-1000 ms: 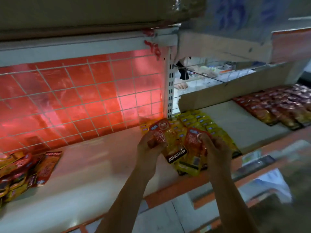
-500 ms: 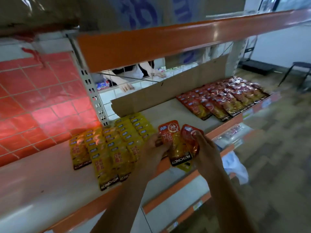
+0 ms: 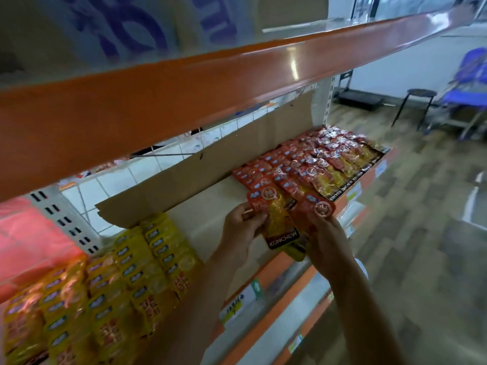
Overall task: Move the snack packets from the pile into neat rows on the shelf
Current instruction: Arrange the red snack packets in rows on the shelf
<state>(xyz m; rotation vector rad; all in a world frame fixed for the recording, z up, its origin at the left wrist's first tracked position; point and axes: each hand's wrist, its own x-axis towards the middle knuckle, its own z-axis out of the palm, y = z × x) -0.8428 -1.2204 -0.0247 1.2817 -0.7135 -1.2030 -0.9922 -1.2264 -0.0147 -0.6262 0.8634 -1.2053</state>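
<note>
The held packets (image 3: 276, 219), a small fan of red-topped pouches with yellow bodies and a black band, are above the front edge of the shelf (image 3: 210, 204), just beside the near end of the red rows (image 3: 311, 164) and well apart from the yellow rows (image 3: 147, 259). The left hand (image 3: 241, 227) pinches the upper left corner of the front pouch. The right hand (image 3: 326, 241) is curled around the pouches on the right side of the fan, thumb by a round seal. Assessment: the pouches appear to be thin, glossy film, so light, limp and probably slippery against each other, with contents that may crush. A hold on the flat sealed top edge looks safest, one pouch at a time when laying down. The shelf surface is pale, flat and smooth, with a bare stretch between the two colour groups. A cardboard strip (image 3: 210, 167) stands along the back. The upper shelf edge (image 3: 184, 88) overhangs closely, limiting headroom. Price labels (image 3: 237, 306) sit on the front rail. Beyond, a stool (image 3: 419, 101) stands on a dark, patterned floor (image 3: 421, 246).
</note>
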